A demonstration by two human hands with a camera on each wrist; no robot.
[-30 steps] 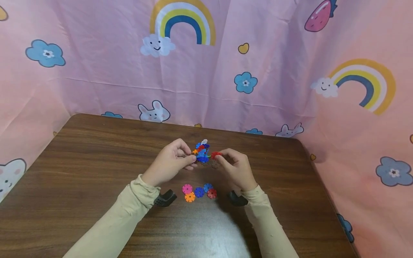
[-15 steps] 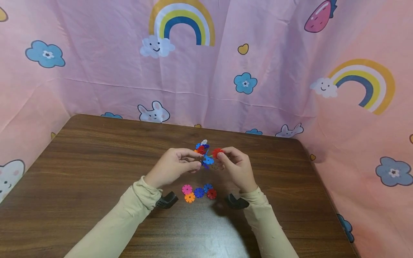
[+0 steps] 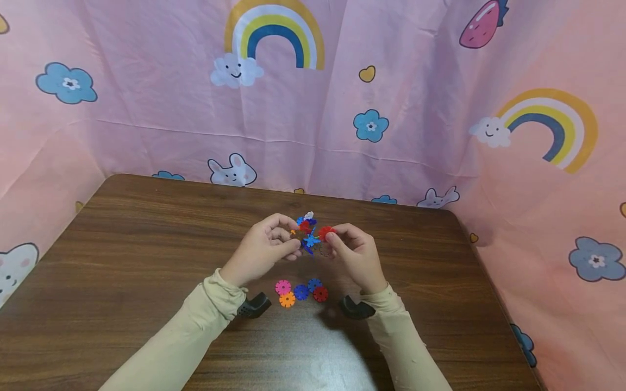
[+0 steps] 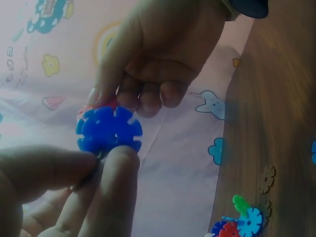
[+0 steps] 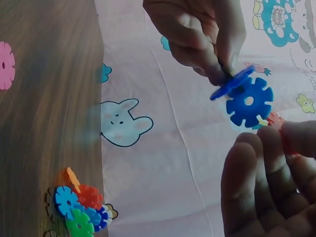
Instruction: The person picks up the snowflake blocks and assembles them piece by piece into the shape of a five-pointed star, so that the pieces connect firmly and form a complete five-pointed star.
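In the head view my left hand (image 3: 261, 248) pinches joined blue notched discs (image 3: 311, 240), connecting pieces with slots around their rims. A darker blue disc (image 5: 233, 83) sits at an angle against a lighter blue one (image 5: 249, 102) in the right wrist view. Something dark shows at the left fingertips, too small to make out. My right hand (image 3: 359, 258) pinches a red notched disc (image 3: 326, 233) between thumb and fingers, close beside the blue ones. In the left wrist view a blue disc (image 4: 112, 129) partly covers the red disc (image 4: 106, 103); whether they are joined is hidden.
Beyond the hands stands a cluster of joined discs (image 4: 247, 222), with brown notched shapes (image 4: 268, 178) beside it. Nearer on the wooden table (image 3: 146, 244) lie loose discs: pink (image 3: 283, 287), orange (image 3: 287, 299), blue (image 3: 301, 292) and red (image 3: 320, 294). A patterned cloth (image 3: 293, 119) hangs behind.
My left hand has turned the blue discs from lying nearly level to a tilted stance and shifted its fingers. The right hand has kept its hold on the red disc, almost in place.
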